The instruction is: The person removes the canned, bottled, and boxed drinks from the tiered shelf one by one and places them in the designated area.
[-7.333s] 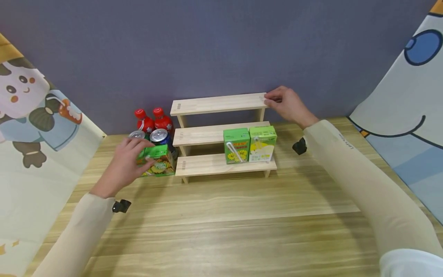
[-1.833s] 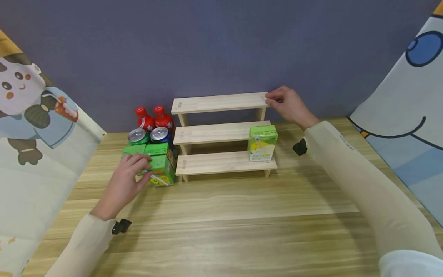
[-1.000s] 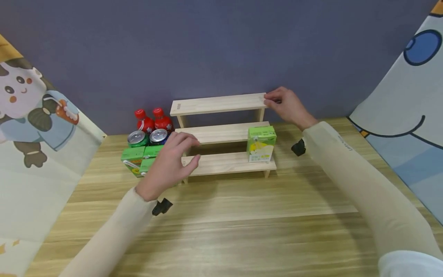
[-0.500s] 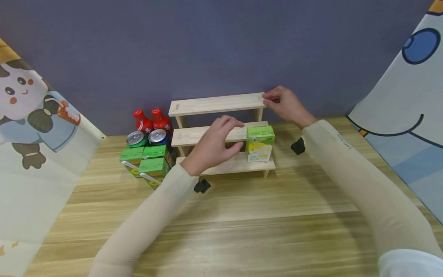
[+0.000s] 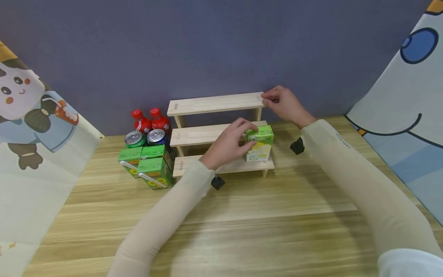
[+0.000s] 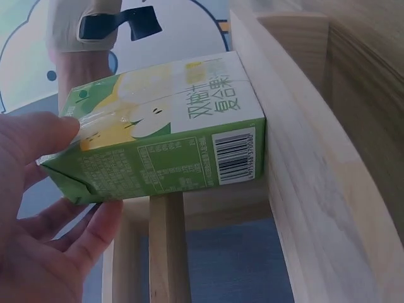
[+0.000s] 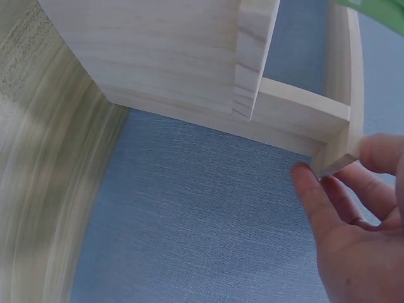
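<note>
A green, white and yellow juice box (image 5: pixel 259 153) stands at the right end of the lowest tier of the wooden step shelf (image 5: pixel 214 104). My left hand (image 5: pixel 231 144) holds its upper part. In the left wrist view, the thumb of that left hand (image 6: pixel 28 208) lies on the yellow-green face of the juice box (image 6: pixel 170 120), fingers on the opposite side. At the top tier's right end, my right hand (image 5: pixel 284 105) pinches the board's corner. The right wrist view has the thumb and fingertips of the right hand (image 7: pixel 360 233) on either side of the shelf (image 7: pixel 278 117) end.
Left of the shelf, on the wood-grain table (image 5: pixel 242 231), stand several green drink boxes (image 5: pixel 155 173). Behind them are a green can (image 5: pixel 135 139), a blue can (image 5: pixel 157 137) and two red bottles (image 5: pixel 160 122). A grey-blue wall (image 5: pixel 214 46) rises behind the shelf.
A green flower-patterned drink box went from the lowest tier to the left group. My left hand released it, moved right and now holds the remaining juice box. My right hand stayed put.
</note>
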The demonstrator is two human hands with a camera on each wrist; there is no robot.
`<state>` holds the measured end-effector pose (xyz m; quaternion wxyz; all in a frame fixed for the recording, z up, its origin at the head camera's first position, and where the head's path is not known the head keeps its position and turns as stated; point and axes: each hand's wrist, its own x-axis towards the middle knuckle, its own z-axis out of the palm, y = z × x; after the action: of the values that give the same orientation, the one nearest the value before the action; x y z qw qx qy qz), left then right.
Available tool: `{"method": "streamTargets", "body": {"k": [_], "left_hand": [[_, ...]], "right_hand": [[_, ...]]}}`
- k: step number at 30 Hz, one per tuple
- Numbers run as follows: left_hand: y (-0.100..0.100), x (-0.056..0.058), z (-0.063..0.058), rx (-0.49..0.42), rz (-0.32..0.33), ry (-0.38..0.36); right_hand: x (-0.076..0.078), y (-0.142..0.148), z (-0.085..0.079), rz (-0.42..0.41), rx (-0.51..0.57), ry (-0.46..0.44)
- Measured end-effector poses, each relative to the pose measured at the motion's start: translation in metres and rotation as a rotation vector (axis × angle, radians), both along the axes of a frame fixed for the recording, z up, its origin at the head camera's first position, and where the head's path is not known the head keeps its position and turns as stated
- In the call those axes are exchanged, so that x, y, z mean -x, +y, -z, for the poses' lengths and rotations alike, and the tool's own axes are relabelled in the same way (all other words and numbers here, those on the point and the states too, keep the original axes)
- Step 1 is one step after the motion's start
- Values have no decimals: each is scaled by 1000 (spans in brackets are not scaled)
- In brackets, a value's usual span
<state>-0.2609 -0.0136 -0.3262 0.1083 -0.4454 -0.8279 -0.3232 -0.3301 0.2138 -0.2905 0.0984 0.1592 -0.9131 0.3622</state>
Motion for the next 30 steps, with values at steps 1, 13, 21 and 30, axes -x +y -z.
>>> {"method": "streamTargets", "body": {"k": [1, 13, 21, 30], "left_hand": [[0, -1, 0, -6, 1, 0], [-20, -16, -7, -36, 1, 79], [-66, -42, -38, -72, 4, 112], [-152, -79, -68, -27, -98, 213]], "right_hand": [[0, 0, 0, 0, 1, 1], [-1, -1, -1, -11, 12, 6], [-2, 1, -1, -9, 9, -32], [-3, 2, -2, -27, 9, -28]]}}
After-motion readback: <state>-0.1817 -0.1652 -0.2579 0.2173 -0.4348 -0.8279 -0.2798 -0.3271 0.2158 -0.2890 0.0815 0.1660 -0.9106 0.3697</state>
